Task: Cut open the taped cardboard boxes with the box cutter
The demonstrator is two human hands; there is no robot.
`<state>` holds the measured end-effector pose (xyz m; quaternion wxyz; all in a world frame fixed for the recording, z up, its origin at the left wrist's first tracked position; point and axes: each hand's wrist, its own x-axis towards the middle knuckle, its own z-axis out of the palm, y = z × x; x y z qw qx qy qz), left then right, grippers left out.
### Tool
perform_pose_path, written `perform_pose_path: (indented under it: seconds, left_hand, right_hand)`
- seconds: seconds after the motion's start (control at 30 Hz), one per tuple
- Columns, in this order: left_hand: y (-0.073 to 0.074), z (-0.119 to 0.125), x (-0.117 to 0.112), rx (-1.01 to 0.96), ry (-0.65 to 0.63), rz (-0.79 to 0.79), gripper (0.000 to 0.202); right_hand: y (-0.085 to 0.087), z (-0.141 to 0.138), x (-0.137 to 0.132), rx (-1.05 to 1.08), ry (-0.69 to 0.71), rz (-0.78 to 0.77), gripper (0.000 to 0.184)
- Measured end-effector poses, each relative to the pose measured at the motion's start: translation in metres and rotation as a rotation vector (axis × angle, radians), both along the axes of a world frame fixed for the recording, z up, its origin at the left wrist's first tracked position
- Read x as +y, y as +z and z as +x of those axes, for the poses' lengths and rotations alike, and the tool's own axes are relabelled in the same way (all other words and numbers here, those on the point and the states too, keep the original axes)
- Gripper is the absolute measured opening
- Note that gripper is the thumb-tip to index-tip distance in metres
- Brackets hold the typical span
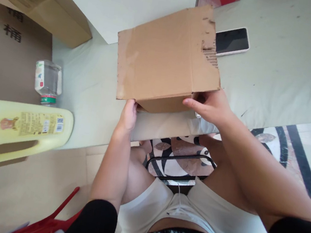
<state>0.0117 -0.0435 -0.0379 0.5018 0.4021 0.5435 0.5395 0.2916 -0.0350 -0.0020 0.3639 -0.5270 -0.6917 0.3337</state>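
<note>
A brown cardboard box (163,56) with a torn right flap rests on the table in front of me, its near side facing my lap. My left hand (128,116) is at its near left corner, the fingers mostly hidden beneath the flap's edge. At the near right corner my right hand (212,105) grips the box, thumb along the near side and fingers out of sight under the flap. A small whitish thing (197,115) shows just below that hand; I cannot make out what it is. Behind the torn flap lies a smartphone (232,41), partly covered.
On the left stand a clear plastic bottle (48,79) with a green cap and a large pale yellow jug (21,135). A big white box (147,4) and other cardboard (67,21) are behind. The pale table (287,72) extends right. Something red (46,224) is low left.
</note>
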Motion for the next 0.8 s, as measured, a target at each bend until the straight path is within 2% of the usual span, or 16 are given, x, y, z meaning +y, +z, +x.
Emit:
perform_pose_path:
  seconds: [0.1,0.27,0.4,0.6,0.8]
  left_hand:
    - [0.012,0.007,0.001,-0.013,0.037,0.039,0.047]
    - [0.028,0.014,0.002,0.044,0.185,0.121,0.044]
    - [0.032,0.011,0.001,0.101,0.2,0.204,0.041]
    - [0.041,0.014,-0.002,0.024,0.245,0.249,0.042]
    - [0.047,0.022,-0.008,0.001,0.28,0.32,0.03]
  right_hand:
    - [0.002,0.0,0.002,0.045,-0.03,-0.078,0.055]
    - [0.005,-0.001,0.003,0.027,-0.156,-0.039,0.056]
    - [0.005,0.0,0.003,0.061,-0.178,-0.009,0.055]
    - [0.009,0.0,0.002,0.132,-0.208,0.026,0.053]
    - [0.012,0.0,0.003,0.281,-0.223,0.08,0.053]
